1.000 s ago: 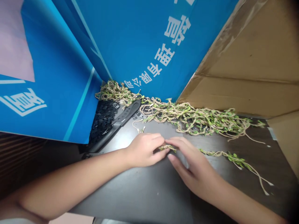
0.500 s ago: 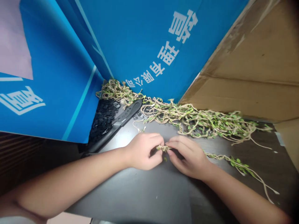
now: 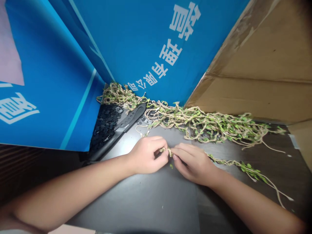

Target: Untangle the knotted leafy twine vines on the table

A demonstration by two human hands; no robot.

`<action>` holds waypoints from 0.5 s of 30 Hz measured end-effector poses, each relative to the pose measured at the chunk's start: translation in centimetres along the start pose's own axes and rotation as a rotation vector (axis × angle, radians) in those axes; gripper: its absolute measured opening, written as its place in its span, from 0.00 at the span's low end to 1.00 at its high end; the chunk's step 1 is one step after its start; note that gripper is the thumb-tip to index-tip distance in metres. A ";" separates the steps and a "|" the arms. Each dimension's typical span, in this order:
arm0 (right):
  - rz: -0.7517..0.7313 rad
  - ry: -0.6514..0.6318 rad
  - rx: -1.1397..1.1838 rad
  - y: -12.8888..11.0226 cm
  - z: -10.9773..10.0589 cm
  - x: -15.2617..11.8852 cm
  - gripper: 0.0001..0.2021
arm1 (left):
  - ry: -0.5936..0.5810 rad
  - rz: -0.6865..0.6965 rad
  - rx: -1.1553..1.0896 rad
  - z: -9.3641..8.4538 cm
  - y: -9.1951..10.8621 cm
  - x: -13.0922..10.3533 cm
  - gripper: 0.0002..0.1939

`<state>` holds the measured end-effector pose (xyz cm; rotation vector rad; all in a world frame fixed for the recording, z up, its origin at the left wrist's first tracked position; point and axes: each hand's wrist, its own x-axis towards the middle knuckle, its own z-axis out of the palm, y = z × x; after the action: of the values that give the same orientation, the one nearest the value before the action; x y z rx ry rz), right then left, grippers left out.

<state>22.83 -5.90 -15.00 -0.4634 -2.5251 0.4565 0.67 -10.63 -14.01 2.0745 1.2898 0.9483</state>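
Your left hand (image 3: 149, 156) and right hand (image 3: 197, 164) pinch the thin beige, green-leafed cord (image 3: 170, 151) over the grey tabletop (image 3: 146, 201); pulling too hard could strip its leaves. Beyond, the tangled beige-and-green cord heap (image 3: 219, 126) could snag its loose ends.

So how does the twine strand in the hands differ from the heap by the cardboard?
The leafy twine strand is one stretched-out length; the leafy twine heap is many lengths tangled together. The strand is pinched in the left hand and right hand, while the heap lies untouched beside the cardboard panel. Both are tan twine with green leaves.
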 end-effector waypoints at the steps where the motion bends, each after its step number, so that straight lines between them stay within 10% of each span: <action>1: -0.002 -0.006 -0.029 0.0 0.0 -0.1 0.08 | 0.000 -0.006 0.000 0.0 0.0 0.0 0.08; 15: -0.038 0.034 -0.181 -0.2 -0.1 -0.2 0.06 | -0.021 0.006 0.009 0.0 0.2 -0.1 0.08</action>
<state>22.97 -6.17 -14.92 -0.4851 -2.5490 0.2052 0.73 -10.78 -13.93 2.0905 1.2801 0.9218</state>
